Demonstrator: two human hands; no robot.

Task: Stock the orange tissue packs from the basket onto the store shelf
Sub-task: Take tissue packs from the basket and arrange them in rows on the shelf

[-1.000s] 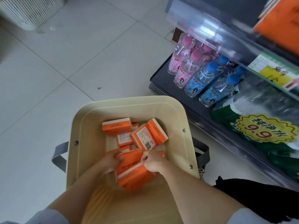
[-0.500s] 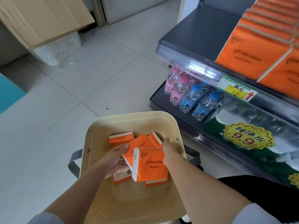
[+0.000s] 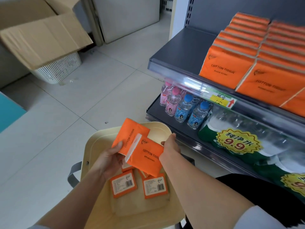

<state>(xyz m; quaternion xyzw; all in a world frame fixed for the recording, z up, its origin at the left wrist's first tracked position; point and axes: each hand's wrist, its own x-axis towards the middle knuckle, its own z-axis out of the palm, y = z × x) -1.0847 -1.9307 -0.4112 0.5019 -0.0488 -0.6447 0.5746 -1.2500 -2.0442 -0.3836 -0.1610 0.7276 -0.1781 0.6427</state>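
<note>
we're over the basket (image 3: 97, 142): our left hand (image 3: 109, 157) grips one orange tissue pack (image 3: 132, 134), thumb pressed on its front, and our right hand (image 3: 170, 150) pinches the right edge of a second pack (image 3: 145, 157), which overlaps the first one's near corner. both packs hang above the basket's far half. two more packs (image 3: 123, 184) lie label-up side by side on the basket floor. on the shelf (image 3: 181, 45) to our right, rows of stocked packs (image 3: 227, 68) stand up to its front edge.
</note>
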